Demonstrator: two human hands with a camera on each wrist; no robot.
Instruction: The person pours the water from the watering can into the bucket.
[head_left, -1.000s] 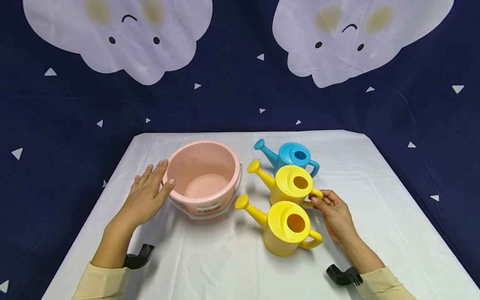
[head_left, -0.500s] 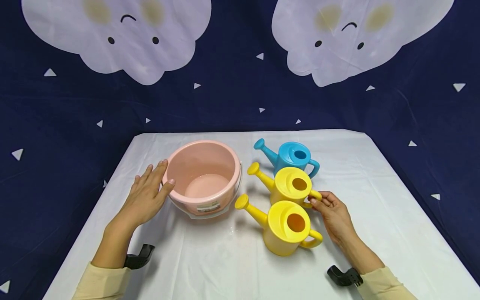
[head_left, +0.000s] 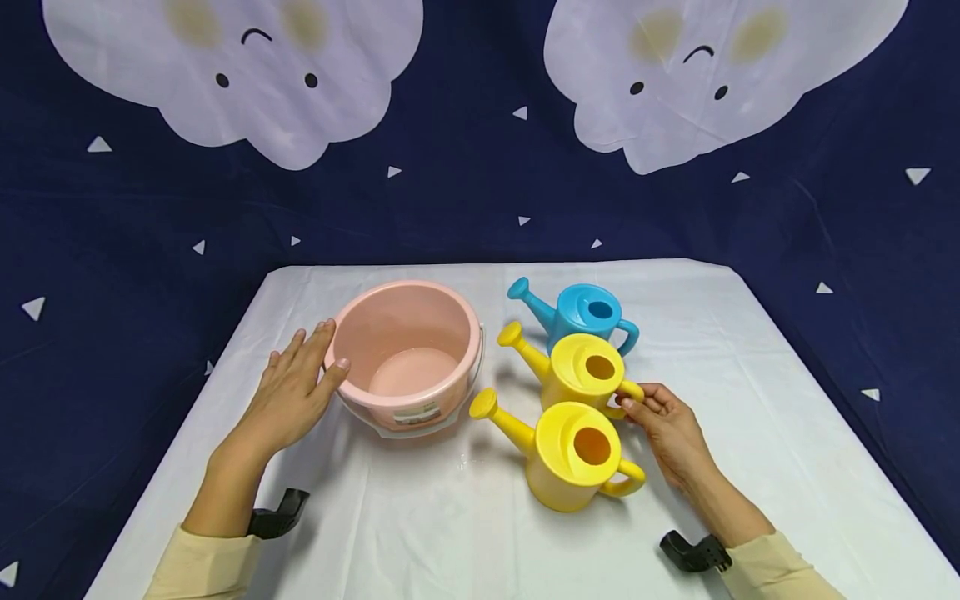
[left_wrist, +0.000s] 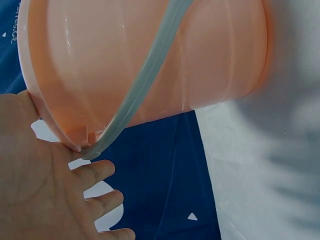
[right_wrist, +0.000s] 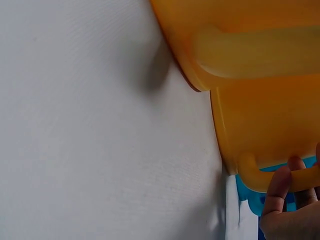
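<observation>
Closest to me, pale sleeves [head_left: 202, 562] are ending just behind each hand, and a small black device [head_left: 693, 552] is sitting at each wrist. Ahead of them a front yellow watering can [head_left: 555, 467] is standing upright between the hands, nearer the right, its handle pointing to the right hand's side. The right hand [head_left: 671, 429] is pinching the handle of the middle yellow watering can [head_left: 566, 375] between thumb and fingertips. That can is standing just left of the hand, beyond the front one; whether the two are touching I can't tell.

The left hand [head_left: 288, 400] is resting against a pink bucket [head_left: 375, 325], fingers stretching straight and spread, thumb lying by the rim. The bucket is standing upright just to the right of that hand, its pale carrying handle [left_wrist: 145, 80] hanging down outside. Beyond the right hand, behind the middle can, a blue watering can [head_left: 570, 310] is standing. All three spouts are pointing toward the left hand's side. Everything is resting on a white-covered table [head_left: 420, 517], with a navy cloud-patterned backdrop [head_left: 465, 100] hanging farthest off.
</observation>
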